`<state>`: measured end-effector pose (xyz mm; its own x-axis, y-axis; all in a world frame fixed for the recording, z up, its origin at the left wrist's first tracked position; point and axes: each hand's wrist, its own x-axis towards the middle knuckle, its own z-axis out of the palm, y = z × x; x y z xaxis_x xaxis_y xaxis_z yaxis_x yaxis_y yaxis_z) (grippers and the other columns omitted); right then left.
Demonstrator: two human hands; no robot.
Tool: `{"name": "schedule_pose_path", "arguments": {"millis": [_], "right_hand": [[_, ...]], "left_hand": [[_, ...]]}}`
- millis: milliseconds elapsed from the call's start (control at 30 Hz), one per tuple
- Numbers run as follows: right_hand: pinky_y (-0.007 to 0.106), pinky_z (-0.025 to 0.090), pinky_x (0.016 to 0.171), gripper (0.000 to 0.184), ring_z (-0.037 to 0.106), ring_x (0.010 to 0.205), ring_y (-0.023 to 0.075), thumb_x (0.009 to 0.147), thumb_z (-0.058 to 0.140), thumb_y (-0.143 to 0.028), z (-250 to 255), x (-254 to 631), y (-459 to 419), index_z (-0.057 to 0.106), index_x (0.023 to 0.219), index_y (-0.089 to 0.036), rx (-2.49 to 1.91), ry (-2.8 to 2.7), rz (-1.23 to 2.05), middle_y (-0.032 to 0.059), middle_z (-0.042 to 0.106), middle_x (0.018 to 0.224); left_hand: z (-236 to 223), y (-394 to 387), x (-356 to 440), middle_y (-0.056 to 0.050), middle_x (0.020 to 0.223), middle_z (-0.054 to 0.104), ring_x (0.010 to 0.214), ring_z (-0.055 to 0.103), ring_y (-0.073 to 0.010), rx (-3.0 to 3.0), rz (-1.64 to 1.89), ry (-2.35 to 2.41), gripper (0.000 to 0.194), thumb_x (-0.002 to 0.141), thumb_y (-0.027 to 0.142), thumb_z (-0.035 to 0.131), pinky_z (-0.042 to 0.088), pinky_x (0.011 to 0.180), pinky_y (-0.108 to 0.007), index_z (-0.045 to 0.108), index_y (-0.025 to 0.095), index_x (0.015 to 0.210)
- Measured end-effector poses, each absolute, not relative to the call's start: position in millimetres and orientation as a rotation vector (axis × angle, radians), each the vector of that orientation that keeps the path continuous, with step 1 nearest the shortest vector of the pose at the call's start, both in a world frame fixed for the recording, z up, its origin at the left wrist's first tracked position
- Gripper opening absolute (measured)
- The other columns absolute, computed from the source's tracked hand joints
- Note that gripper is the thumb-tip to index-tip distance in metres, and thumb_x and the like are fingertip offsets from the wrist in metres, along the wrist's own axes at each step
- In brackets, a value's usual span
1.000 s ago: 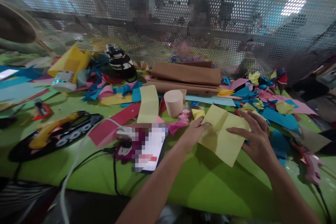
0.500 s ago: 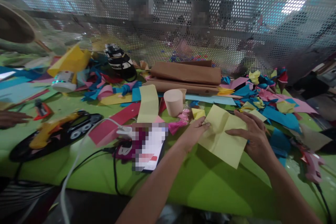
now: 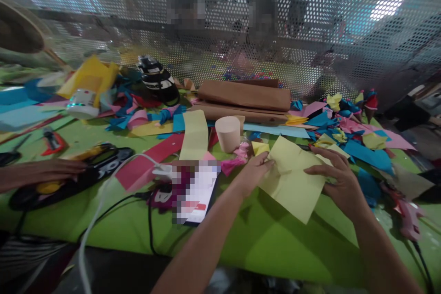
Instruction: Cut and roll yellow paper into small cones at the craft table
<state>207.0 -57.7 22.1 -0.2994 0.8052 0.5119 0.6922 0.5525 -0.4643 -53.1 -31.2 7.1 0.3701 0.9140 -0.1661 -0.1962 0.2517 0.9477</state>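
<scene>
A creased sheet of pale yellow paper (image 3: 292,183) is held a little above the green table (image 3: 268,248). My left hand (image 3: 253,172) pinches its left edge, thumb on top. At the right edge, my right hand (image 3: 339,174) grips the sheet between thumb and fingers; some fingertips are hidden. Just beyond my left hand lie a small folded yellow paper (image 3: 260,148) and a crumpled pink paper piece (image 3: 232,164). A pale roll of tape or paper (image 3: 228,135) stands behind them. Left of my forearm is a phone (image 3: 198,193) with a lit screen.
Another person's hand (image 3: 65,168) rests over a yellow tool on a black oblong object (image 3: 106,170) at left. A pink glue gun (image 3: 408,220) with a cord lies at right. Folded brown paper (image 3: 244,96) and coloured scraps line the back. A white cable (image 3: 99,216) crosses the front.
The yellow sheet has turned and tilted slightly between my hands. Another person's hand has come in from the left onto the yellow tool.
</scene>
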Motion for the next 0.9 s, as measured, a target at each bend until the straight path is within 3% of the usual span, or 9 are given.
{"name": "schedule_pose_path", "arguments": {"millis": [333, 600, 767, 900], "right_hand": [[0.05, 0.038, 0.109, 0.014, 0.046, 0.135, 0.0317, 0.085, 0.071, -0.025, 25.6, 215.4, -60.0, 0.076, 0.094, -0.034, -1.149, -1.933, 0.59, 0.0021, 0.053, 0.145], [0.047, 0.041, 0.107, 0.015, 0.048, 0.133, 0.0328, 0.083, 0.075, -0.039, 31.3, 217.3, -61.2, 0.077, 0.096, -0.033, -1.14, -1.875, 0.684, 0.0048, 0.056, 0.142], [0.046, 0.041, 0.108, 0.01, 0.049, 0.132, 0.0311, 0.086, 0.072, -0.039, 30.6, 216.6, -61.2, 0.076, 0.091, -0.03, -1.145, -1.862, 0.739, 0.0058, 0.057, 0.139], [0.046, 0.042, 0.107, 0.016, 0.05, 0.132, 0.0304, 0.085, 0.073, -0.036, 28.5, 218.8, -59.6, 0.076, 0.1, -0.033, -1.146, -1.86, 0.744, 0.0052, 0.057, 0.139]], "left_hand": [[-0.6, -28.1, -58.2, -0.013, 0.137, 0.061, 0.13, 0.051, -0.0298, 1.034, 0.901, 1.022, 0.047, 0.083, 0.04, 0.072, 0.037, 0.11, -0.042, 0.064, 0.021, 0.125], [-1.3, -26.2, -61.2, -0.012, 0.123, 0.068, 0.107, 0.063, -0.0267, 1.12, 0.831, 0.941, 0.042, 0.087, 0.041, 0.066, 0.047, 0.095, -0.04, 0.066, 0.019, 0.123], [-1.6, -25.5, -62.9, -0.013, 0.121, 0.068, 0.111, 0.06, -0.0284, 1.131, 0.815, 1.085, 0.049, 0.084, 0.046, 0.068, 0.046, 0.095, -0.039, 0.064, 0.019, 0.125], [-0.1, -25.7, -62.5, -0.011, 0.118, 0.069, 0.111, 0.061, -0.0264, 1.136, 0.839, 1.015, 0.041, 0.086, 0.042, 0.066, 0.046, 0.095, -0.038, 0.065, 0.019, 0.121]]}}
